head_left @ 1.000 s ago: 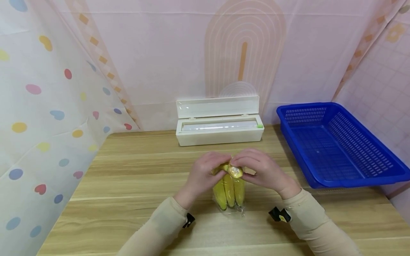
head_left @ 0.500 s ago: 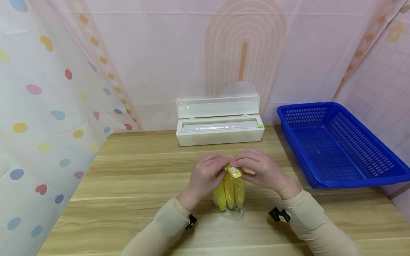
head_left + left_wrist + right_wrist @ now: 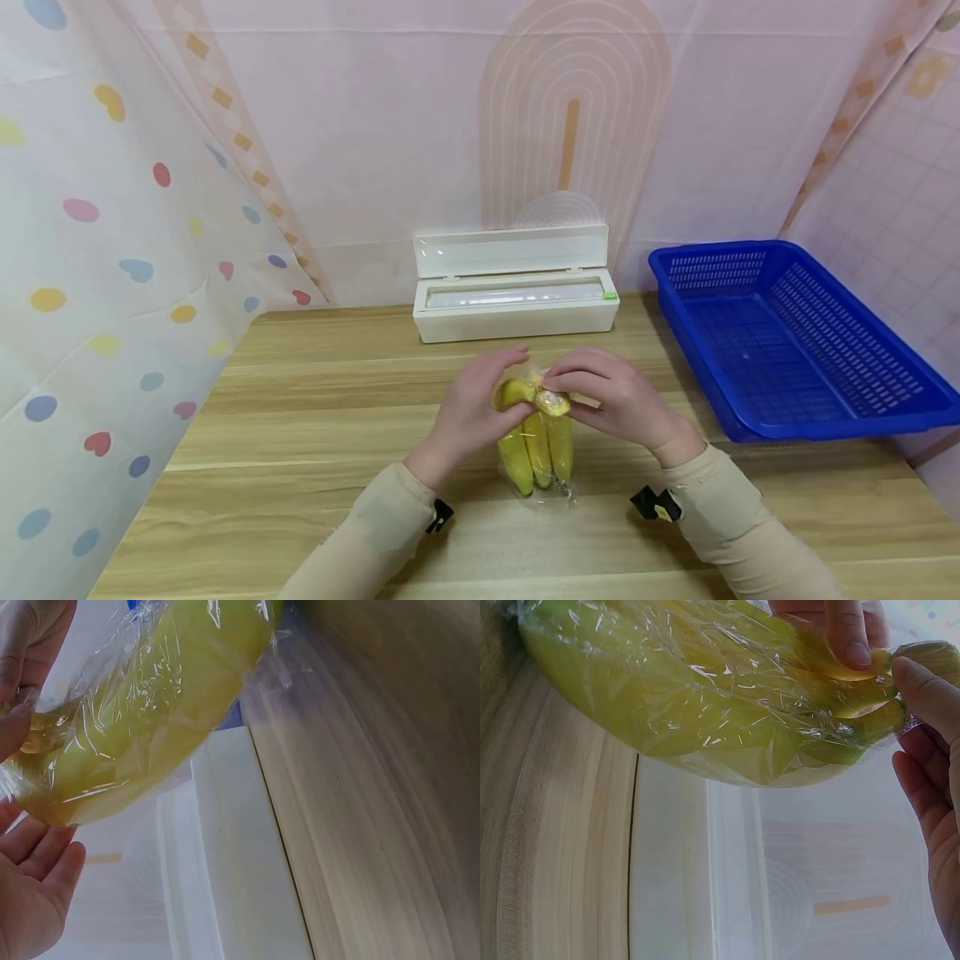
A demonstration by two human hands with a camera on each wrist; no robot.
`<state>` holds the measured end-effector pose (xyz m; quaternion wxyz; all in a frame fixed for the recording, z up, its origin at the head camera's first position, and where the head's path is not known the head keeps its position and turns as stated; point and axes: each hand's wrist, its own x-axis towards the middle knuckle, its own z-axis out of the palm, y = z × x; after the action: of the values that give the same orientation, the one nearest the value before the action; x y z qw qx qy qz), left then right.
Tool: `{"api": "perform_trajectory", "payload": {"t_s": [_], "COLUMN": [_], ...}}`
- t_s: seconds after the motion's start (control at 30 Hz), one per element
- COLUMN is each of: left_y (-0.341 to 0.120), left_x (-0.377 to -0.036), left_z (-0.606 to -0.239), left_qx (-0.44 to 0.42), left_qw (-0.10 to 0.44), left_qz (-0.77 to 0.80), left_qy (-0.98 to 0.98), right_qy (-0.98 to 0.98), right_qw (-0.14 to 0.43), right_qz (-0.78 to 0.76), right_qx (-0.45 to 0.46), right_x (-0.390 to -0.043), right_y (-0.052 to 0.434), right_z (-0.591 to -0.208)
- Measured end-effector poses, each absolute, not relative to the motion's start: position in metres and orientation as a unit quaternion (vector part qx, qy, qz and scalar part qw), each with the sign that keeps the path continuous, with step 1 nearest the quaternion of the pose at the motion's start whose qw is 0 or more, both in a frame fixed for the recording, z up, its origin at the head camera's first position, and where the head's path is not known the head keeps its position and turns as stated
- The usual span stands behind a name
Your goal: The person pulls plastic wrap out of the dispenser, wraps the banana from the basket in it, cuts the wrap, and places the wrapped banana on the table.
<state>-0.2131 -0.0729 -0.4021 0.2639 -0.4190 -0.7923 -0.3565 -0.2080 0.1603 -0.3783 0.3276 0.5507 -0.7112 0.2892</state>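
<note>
Wooden tabletop (image 3: 300, 433), pale plank grain, hemmed by pastel curtains; sleeved forearms coming in from 6 o'clock. Centre, near edge: bunch of bananas (image 3: 537, 446) in cling film (image 3: 553, 493), tips toward 6 o'clock, stem end raised toward 12 and pinched by right hand (image 3: 611, 400), fingers curled onto the wrapped crown, while left hand (image 3: 471, 408) cups the bunch's 9 o'clock side, fingers relaxed and mostly straight. Farther off at 12 o'clock, white cling-film dispenser (image 3: 514, 287), lid up; at 2 o'clock, blue basket (image 3: 795, 333), well apart from the bananas.
</note>
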Motion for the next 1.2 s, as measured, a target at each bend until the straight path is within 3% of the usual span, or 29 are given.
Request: {"api": "perform_trajectory", "payload": {"t_s": [0.13, 0.37, 0.63, 1.2], "left_y": [-0.072, -0.07, -0.067, -0.06], "left_x": [-0.213, -0.212, -0.209, -0.201], "left_z": [-0.4, -0.394, -0.388, -0.387], "left_qx": [-0.429, -0.488, -0.539, -0.516], "left_qw": [0.265, 0.348, 0.399, 0.494], "left_qz": [-0.355, -0.334, -0.301, -0.234], "left_qy": [-0.788, -0.727, -0.677, -0.659], "right_qy": [-0.709, -0.709, -0.719, -0.701], "right_qw": [0.33, 0.339, 0.334, 0.36], "right_qz": [0.29, 0.29, 0.286, 0.268], "right_qx": [0.551, 0.547, 0.539, 0.555], "right_x": [-0.208, -0.209, -0.207, -0.206], "right_y": [0.16, 0.161, 0.162, 0.156], "right_z": [-0.379, -0.38, -0.379, -0.375]}}
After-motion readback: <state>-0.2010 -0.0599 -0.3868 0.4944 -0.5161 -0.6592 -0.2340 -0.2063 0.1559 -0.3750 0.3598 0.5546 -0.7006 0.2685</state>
